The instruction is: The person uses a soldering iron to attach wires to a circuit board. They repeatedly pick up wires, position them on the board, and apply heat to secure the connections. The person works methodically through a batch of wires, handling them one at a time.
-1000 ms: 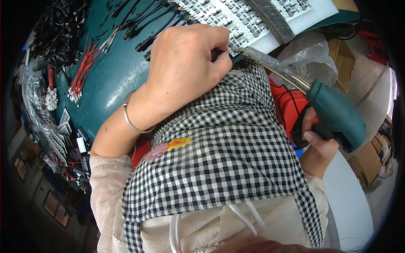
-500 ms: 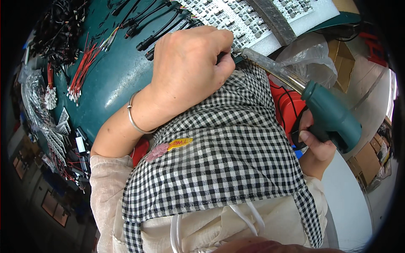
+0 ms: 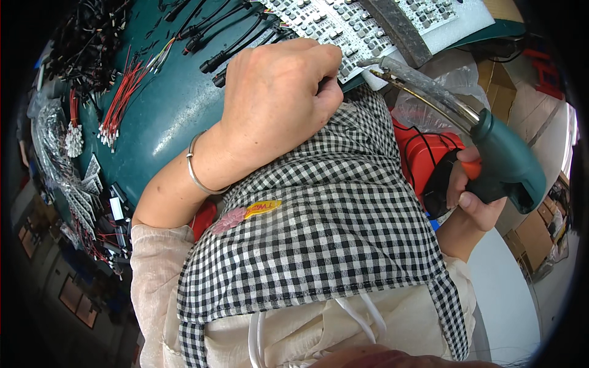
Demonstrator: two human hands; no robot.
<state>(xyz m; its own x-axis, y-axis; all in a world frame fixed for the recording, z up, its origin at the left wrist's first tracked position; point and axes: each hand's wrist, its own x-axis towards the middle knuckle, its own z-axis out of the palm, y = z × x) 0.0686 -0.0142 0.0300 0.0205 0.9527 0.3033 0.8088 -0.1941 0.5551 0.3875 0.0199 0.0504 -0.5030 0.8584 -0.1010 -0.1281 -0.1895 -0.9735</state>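
My right hand (image 3: pixel 475 202) grips the green handle of a soldering gun (image 3: pixel 510 156) with an orange trigger. Its metal barrel and thin feed tube point up and left, and the tip lies just right of my left hand, over the edge of the circuit boards. My left hand (image 3: pixel 276 101) is closed at the table's near edge, thumb against curled fingers; what it pinches is hidden behind the hand. Beyond it lies a panel of white circuit boards (image 3: pixel 334 29) on white foam (image 3: pixel 460 30), with a dark metal bar (image 3: pixel 397 29) across it.
Black cables with connectors (image 3: pixel 228 56) lie beyond my left hand on the green table (image 3: pixel 169 116). Red wires (image 3: pixel 119 110) and a black cable heap (image 3: pixel 83 46) are farther left. At right are a red object (image 3: pixel 429 153), clear plastic (image 3: pixel 445 92) and cardboard (image 3: pixel 496 86).
My right hand has moved the soldering gun right and slightly up, drawing its tip away from my left fingers. The orange trigger has come into sight. My left hand has hardly moved.
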